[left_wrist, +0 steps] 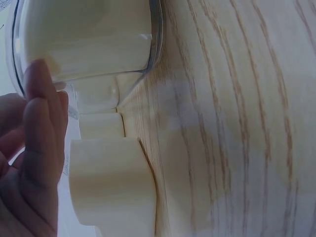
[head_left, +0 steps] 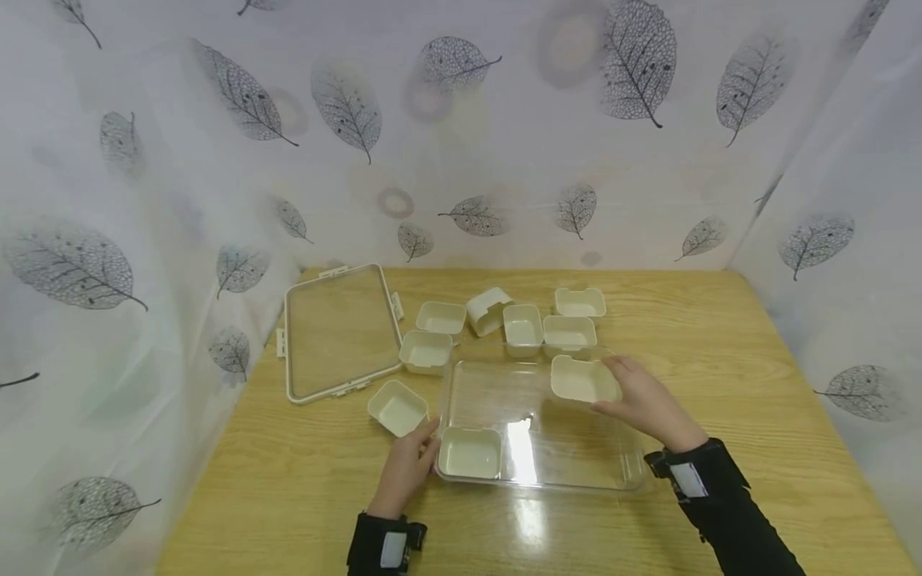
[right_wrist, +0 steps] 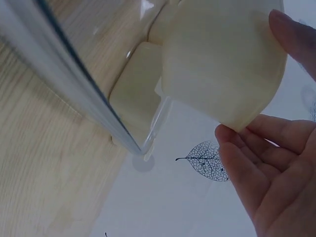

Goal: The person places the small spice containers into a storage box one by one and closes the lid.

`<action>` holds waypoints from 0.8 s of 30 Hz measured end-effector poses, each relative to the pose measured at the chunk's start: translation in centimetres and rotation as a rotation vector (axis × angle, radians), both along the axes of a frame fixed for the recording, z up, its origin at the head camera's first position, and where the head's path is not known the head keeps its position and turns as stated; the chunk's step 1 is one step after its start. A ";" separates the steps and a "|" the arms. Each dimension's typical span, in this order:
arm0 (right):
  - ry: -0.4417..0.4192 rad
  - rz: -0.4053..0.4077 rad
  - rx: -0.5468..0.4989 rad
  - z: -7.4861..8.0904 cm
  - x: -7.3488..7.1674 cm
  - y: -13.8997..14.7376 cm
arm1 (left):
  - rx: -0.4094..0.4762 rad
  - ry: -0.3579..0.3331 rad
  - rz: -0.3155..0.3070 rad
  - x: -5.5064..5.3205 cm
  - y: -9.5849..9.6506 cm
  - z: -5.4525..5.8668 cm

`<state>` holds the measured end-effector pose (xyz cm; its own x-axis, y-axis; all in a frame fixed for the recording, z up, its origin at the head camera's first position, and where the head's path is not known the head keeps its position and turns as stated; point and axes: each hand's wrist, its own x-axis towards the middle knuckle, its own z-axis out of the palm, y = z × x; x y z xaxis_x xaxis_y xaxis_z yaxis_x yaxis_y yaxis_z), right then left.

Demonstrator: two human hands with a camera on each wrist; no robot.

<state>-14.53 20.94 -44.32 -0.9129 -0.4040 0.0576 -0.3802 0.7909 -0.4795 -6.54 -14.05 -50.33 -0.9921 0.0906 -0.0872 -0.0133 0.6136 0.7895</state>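
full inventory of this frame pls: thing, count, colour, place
clear tray: 1, transparent, table centre
small cups: 9, cream; one in the tray's near-left corner, one held at its far-right corner, one left of tray, six behind it
lid: 1, clear with cream frame, far left
table: 1, light wood
leaf-print curtain: white-grey, around the table
left hand: at tray's near-left corner
right hand: holds a cup

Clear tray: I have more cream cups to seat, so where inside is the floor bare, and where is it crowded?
The clear tray has one cup at its near-left corner; its middle and near-right are bare. The right hand holds a cup over the far-right. Loose cups crowd behind.
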 end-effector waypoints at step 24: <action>0.052 0.173 0.097 -1.5 1.4 -3.1 | 0.000 0.019 -0.003 0.0 0.0 -0.2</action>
